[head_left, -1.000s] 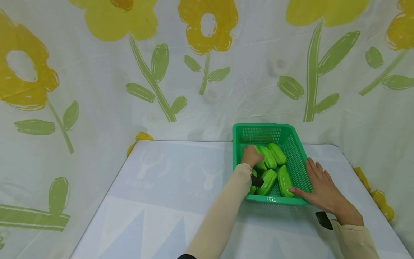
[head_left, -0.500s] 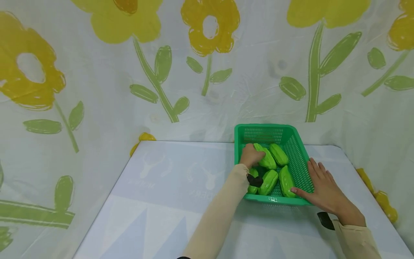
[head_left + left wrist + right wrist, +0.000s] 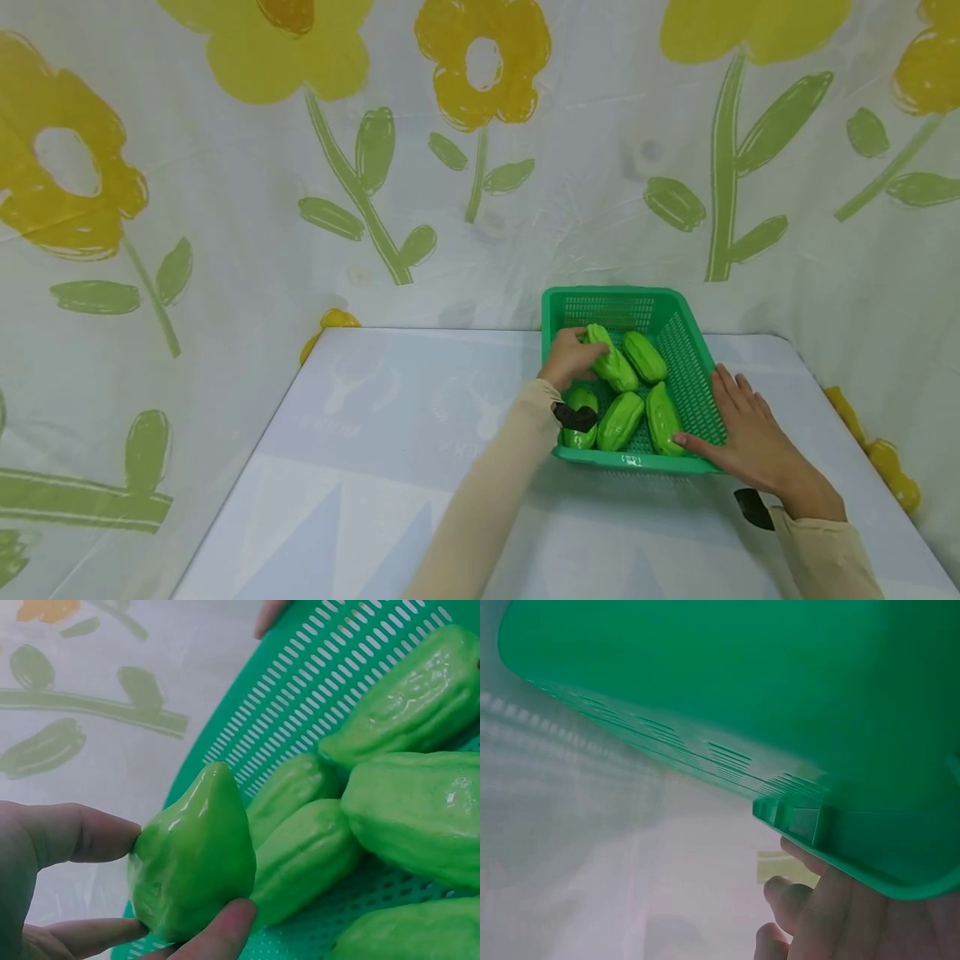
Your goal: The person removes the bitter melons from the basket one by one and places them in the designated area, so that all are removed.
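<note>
Gourd (image 3: 195, 855) pinched, basket (image 3: 688, 354) touched

The basket (image 3: 675, 464) is positioned on the table (image 3: 390, 400), at the rear, right of centre. The curtain (image 3: 585, 208) is hung behind. Three front gourds (image 3: 621, 422) are seated side by side in the basket; the rear gourd (image 3: 645, 357) is seated behind them. At the basket's left, another gourd (image 3: 196, 859) is held by the left hand (image 3: 568, 360); the right side is touched by the right hand (image 3: 753, 442).

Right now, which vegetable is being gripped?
The back-left vegetable, pinched by the left hand; the others lie ungripped in the basket.
</note>
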Tool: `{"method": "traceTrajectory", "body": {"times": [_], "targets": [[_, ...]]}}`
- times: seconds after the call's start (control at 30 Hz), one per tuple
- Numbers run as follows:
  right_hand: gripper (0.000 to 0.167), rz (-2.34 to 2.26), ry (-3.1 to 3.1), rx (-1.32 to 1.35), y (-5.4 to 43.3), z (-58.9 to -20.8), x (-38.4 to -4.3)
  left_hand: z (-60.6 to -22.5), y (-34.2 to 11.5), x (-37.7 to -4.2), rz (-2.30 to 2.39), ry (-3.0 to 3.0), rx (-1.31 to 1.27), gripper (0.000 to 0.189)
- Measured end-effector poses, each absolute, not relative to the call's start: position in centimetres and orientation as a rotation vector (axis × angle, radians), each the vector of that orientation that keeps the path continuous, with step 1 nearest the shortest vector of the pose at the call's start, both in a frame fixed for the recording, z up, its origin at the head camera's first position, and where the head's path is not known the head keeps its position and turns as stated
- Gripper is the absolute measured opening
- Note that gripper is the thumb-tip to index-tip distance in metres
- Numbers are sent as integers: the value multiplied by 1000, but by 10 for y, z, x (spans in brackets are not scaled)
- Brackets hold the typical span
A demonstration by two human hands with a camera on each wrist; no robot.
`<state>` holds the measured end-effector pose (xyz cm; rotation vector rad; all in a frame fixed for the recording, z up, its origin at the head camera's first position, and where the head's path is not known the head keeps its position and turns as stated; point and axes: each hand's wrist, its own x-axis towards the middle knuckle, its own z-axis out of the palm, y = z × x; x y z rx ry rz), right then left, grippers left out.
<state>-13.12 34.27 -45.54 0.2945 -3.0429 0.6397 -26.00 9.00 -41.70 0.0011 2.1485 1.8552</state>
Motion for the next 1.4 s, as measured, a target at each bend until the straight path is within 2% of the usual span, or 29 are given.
{"method": "traceTrajectory", "body": {"times": [0.43,1.4], "targets": [[118,643,-3042,295,341,-455,-132,-415,67,-262,1973,1924,60,67],[119,600,-3053,257,340,-455,-132,-407,-5,-261,2133,1876,88,55]]}}
